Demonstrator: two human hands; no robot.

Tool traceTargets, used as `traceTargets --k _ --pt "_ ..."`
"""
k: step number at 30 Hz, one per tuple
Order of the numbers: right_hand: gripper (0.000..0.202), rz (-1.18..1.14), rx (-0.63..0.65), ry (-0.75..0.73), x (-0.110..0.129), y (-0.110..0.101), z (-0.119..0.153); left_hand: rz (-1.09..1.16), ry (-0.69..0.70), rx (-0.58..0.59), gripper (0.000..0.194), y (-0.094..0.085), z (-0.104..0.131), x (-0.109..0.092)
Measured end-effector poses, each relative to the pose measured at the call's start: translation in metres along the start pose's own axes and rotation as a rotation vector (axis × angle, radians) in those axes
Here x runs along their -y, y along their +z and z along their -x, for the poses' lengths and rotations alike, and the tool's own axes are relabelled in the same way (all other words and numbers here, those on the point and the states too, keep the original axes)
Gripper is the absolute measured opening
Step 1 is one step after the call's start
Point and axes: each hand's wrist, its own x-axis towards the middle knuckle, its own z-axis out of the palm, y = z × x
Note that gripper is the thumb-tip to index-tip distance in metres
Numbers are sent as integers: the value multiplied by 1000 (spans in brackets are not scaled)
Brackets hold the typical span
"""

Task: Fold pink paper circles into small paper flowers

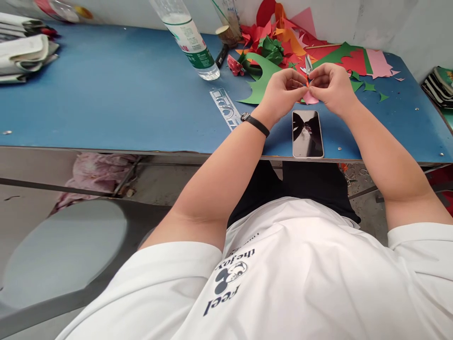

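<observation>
Above the blue table [134, 99], my left hand [282, 93] and my right hand [331, 89] meet fingertip to fingertip. Both pinch a small piece of pink paper [310, 98], which hangs just under the fingertips. The fingers hide most of it. A narrow orange bit [307, 84] shows between the hands; I cannot tell what it belongs to. Behind the fingers, the metal blades of a pair of scissors [309, 65] point away from me. A phone [307, 134] lies face up between my wrists, close to the table's front edge.
Red, orange, pink and green paper scraps [357, 61] spread along the wall. A paper flower [235, 65] lies beside a water bottle [193, 42]. A stencil ruler [224, 108] is left of my wrist. Folded newspapers [24, 54] lie far left; a grey stool [67, 250] stands below.
</observation>
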Motion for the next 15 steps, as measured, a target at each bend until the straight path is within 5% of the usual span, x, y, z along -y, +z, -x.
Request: traceTargets --k 15 --pt "57 19 -41 -13 -9 9 -9 89 30 -48 42 4 -7 18"
